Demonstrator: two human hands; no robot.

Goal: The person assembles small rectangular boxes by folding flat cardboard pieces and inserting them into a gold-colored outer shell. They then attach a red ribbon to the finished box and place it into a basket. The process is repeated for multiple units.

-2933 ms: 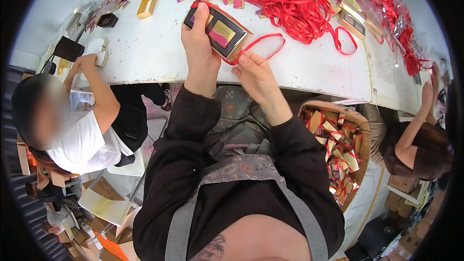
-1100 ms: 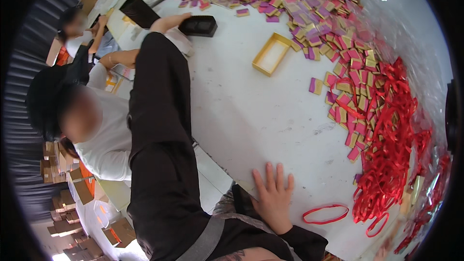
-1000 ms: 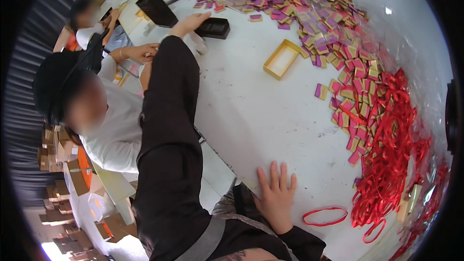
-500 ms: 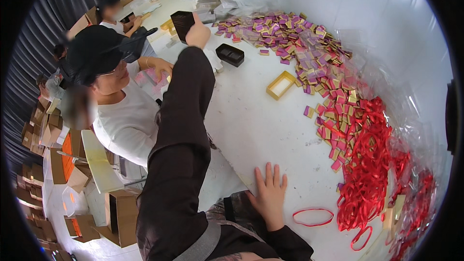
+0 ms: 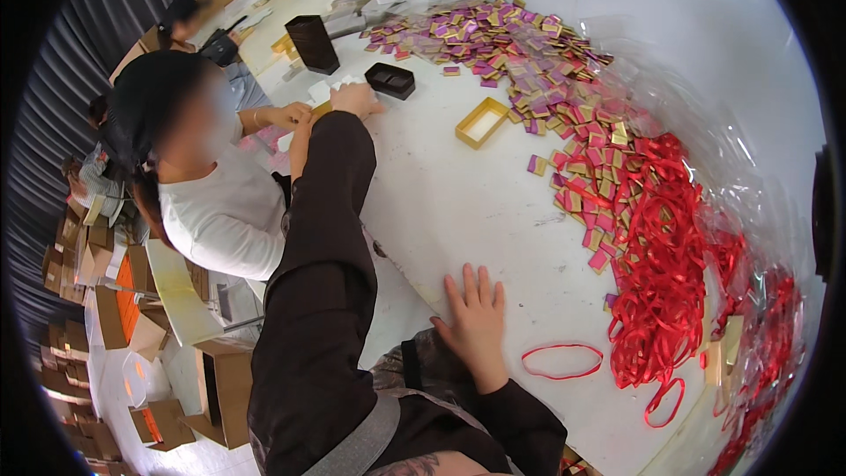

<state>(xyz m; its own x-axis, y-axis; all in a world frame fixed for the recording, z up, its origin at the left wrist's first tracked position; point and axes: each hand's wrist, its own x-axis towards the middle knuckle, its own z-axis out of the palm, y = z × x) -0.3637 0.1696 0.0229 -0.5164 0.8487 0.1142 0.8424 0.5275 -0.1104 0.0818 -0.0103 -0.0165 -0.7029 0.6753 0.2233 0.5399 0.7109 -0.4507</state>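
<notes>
My left hand (image 5: 354,100) reaches far forward over the table, beside small white pieces (image 5: 322,88) and the edge of a gold frame (image 5: 322,109). Its thumb points off to the right, but the other fingers are partly hidden, so their grip cannot be made out. Just beyond it, a tall stack of black trays (image 5: 313,44) stands upright on the table. A single black tray (image 5: 390,80) with compartments lies to its right. My right hand (image 5: 476,313) rests flat on the near part of the tabletop, fingers spread, holding nothing. A red ribbon loop (image 5: 562,361) lies beside it.
A gold frame (image 5: 482,122) lies mid-table. Along the wall spread a heap of purple, pink and gold wrapped pieces (image 5: 502,44), a pile of red ribbons (image 5: 661,300) and clear plastic (image 5: 749,211). A co-worker in white (image 5: 220,211) sits close on the left, hands near mine.
My left hand has let go of the black tray stack, which now stands on the table, and has moved nearer, beside the co-worker's hands. My right hand stays flat on the table.
</notes>
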